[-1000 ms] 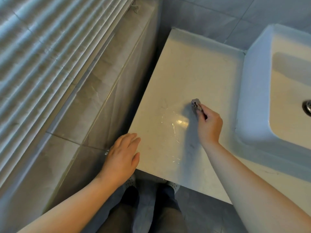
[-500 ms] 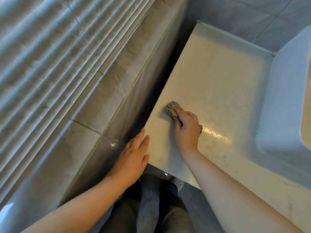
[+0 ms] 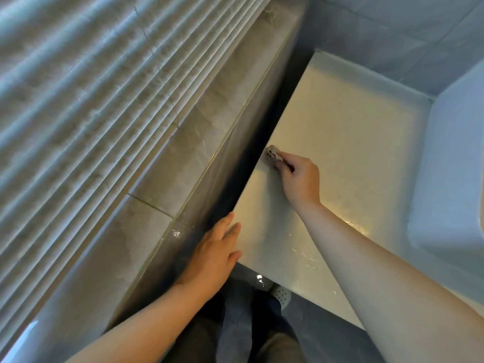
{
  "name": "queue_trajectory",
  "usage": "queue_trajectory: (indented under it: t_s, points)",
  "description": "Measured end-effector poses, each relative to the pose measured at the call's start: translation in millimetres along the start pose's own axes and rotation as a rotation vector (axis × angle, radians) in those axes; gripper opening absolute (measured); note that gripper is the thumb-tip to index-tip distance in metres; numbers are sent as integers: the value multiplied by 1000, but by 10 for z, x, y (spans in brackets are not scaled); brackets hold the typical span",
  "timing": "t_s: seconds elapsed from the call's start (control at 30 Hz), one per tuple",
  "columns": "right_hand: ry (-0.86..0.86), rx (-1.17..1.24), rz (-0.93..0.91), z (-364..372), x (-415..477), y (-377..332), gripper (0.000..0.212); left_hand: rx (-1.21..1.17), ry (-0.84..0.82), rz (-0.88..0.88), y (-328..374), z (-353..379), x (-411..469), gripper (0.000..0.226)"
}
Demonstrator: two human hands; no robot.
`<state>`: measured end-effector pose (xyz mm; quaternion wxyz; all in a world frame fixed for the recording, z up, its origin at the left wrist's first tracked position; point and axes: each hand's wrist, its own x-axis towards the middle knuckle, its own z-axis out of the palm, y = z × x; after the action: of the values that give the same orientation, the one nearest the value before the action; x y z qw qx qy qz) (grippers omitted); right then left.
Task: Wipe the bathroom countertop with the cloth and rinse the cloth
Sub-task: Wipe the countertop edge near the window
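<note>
The blind [image 3: 91, 100] fills your left side. A tiled ledge [image 3: 188, 158] runs below it, parted from the counter [image 3: 353, 121] by a dark gap. The counter is pale and runs away from you to the back wall, and the basin [image 3: 458, 166] stands on its right side.

Wet streaks [image 3: 301, 252] glint on the near part of the counter, by your right forearm. The far part looks dull. It may be dry, but the glare is too uneven to be sure.

Your left hand [image 3: 214, 255] lies flat with fingers straight, resting on the near left corner of the counter and holding nothing.

Your right hand [image 3: 301, 176] is curled around the cloth [image 3: 272, 154] and presses it down. The cloth is a small grey wad at the counter's left edge, about halfway back, just beside the gap. It pokes out ahead of your fingertips toward the far left, and most of it is hidden under the fingers.

Judgement: wiping is in progress and rinsing has not begun. The cloth sits at the left limit of its travel, so every useful stroke runs rightward or toward the back wall. The basin lies across the full width of the counter from the cloth. Your right hand already holds the cloth and is the nearer hand to the basin, so it should make that carry.
</note>
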<state>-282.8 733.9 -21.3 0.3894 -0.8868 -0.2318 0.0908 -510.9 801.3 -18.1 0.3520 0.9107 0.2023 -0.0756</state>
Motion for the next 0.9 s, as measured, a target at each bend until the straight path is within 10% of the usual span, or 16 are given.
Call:
queue_trajectory:
  t_s: [0.47, 0.73, 0.9]
  points:
    - [-131, 34, -179, 304, -914, -34, 28, -28, 7, -75, -271, -95, -293, 59]
    - [-459, 196, 72, 49, -1280, -265, 24, 25, -52, -201, -343, -131, -478, 59]
    - [-164, 349, 158, -430, -1254, -222, 25, 24, -34, -209, -254, -135, -531, 59]
